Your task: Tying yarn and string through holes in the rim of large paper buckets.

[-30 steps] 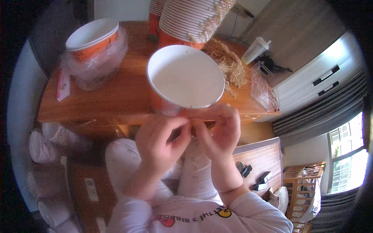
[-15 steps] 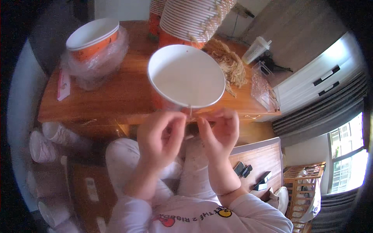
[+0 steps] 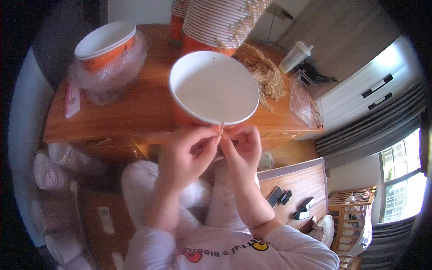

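Observation:
A large paper bucket (image 3: pixel 216 85), white inside and orange outside, stands at the table's near edge with its mouth tilted toward me. A thin strand of twine (image 3: pixel 221 129) hangs from its near rim. My left hand (image 3: pixel 185 155) pinches the twine between thumb and forefinger. Right beside it, my right hand (image 3: pixel 243 150) is closed in a pinch on the same twine, just below the rim. The fingertips nearly meet and partly hide the strand. Behind the bucket rises a tall stack of nested buckets (image 3: pixel 216 24), with twine knots along its right side.
A loose bundle of tan twine (image 3: pixel 268 76) lies right of the bucket. Farther right are a lidded plastic cup (image 3: pixel 294 57) and a clear box (image 3: pixel 301 103). At the left, more buckets (image 3: pixel 105 42) sit in plastic wrap by a pink packet (image 3: pixel 72 102). A low table (image 3: pixel 292 180) holds small dark objects.
My right hand has moved left, closer to my left hand, and the fingertips now come together at the twine. The bucket stays nearly in place.

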Demonstrator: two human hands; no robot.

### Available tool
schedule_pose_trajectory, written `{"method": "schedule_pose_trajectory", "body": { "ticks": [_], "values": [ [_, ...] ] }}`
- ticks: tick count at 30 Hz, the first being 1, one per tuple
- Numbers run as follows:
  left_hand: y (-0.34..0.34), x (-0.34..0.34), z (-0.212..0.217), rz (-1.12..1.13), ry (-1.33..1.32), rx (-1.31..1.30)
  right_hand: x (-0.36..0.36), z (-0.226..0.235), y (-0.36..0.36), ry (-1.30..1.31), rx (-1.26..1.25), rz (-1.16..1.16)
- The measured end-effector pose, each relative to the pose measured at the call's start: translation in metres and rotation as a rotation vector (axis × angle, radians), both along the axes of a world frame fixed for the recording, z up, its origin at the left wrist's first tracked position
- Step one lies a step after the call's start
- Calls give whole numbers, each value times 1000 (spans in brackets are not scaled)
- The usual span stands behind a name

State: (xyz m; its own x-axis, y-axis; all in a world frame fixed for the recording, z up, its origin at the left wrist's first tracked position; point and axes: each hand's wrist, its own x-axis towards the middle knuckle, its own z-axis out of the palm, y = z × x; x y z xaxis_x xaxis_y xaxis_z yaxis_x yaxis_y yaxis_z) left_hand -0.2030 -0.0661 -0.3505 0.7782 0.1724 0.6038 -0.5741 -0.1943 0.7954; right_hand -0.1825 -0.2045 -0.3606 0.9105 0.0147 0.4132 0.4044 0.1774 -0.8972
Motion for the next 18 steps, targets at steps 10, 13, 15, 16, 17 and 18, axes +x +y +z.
{"method": "schedule_pose_trajectory", "body": {
  "ticks": [10,13,15,16,17,18],
  "values": [
    [4,2,-6,-86,136,-42,-9,2,-2,51,24,108],
    [2,5,-11,-104,127,-143,-11,-1,-2,16,3,110],
    [1,5,-10,-120,100,-173,-11,-4,-3,-18,-6,91],
    [2,4,-9,-134,146,-212,-11,-5,-3,-38,-25,85],
    [2,2,-8,-147,191,-252,-11,-7,-4,-59,-43,80],
    [1,2,-9,-150,191,-253,-10,-9,-6,-60,-45,77]
  ]
}}
